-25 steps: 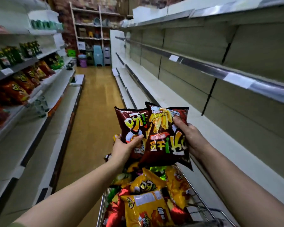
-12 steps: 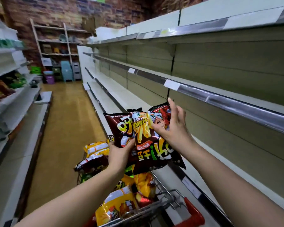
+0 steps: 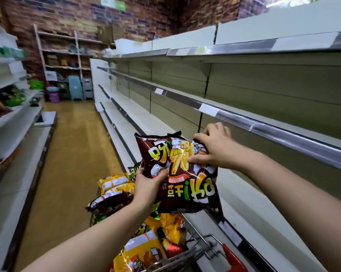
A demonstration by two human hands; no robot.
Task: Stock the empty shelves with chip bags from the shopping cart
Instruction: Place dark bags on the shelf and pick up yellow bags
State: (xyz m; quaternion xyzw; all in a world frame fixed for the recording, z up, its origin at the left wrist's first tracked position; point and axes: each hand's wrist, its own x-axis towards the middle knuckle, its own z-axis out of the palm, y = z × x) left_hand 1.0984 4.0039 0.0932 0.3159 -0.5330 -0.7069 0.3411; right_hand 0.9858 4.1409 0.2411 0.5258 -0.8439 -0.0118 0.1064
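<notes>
Both arms were up over the shopping cart [image 3: 200,239], and you had two dark brown chip bags held together in front of you. Your left grip [image 3: 148,186] was curled round the bottom corner of the rear bag [image 3: 153,154], with the thumb pressed on its face right where the second pack lapped over it. Your right grip [image 3: 214,150] was clamped on the top of the front bag [image 3: 187,187], thumb on the printed side and fingers hooked over the upper edge. That front bag hung tilted, its lower edge dangling just above the cart's load. Both packs were in the air, touching each other and no shelf.

Down in the cart lay the rest of the stock. Yellow bags [image 3: 140,252] were heaped at the end nearest you. More yellow ones and a dark bag [image 3: 110,201] lay at the far end, poking out past your left wrist. The cart's red handle [image 3: 233,261] showed at the bottom edge.

To your right ran the bare shelves. The lower shelf [image 3: 254,218] sat just beside the cart, under your right forearm. The grey price rail [image 3: 283,132] of the next shelf up ran near your right knuckles. Across the aisle floor [image 3: 71,154], the left-hand shelves [image 3: 16,114] carried some stocked packs, too blurred to make out. A brick wall [image 3: 67,16] closed off the far end.
</notes>
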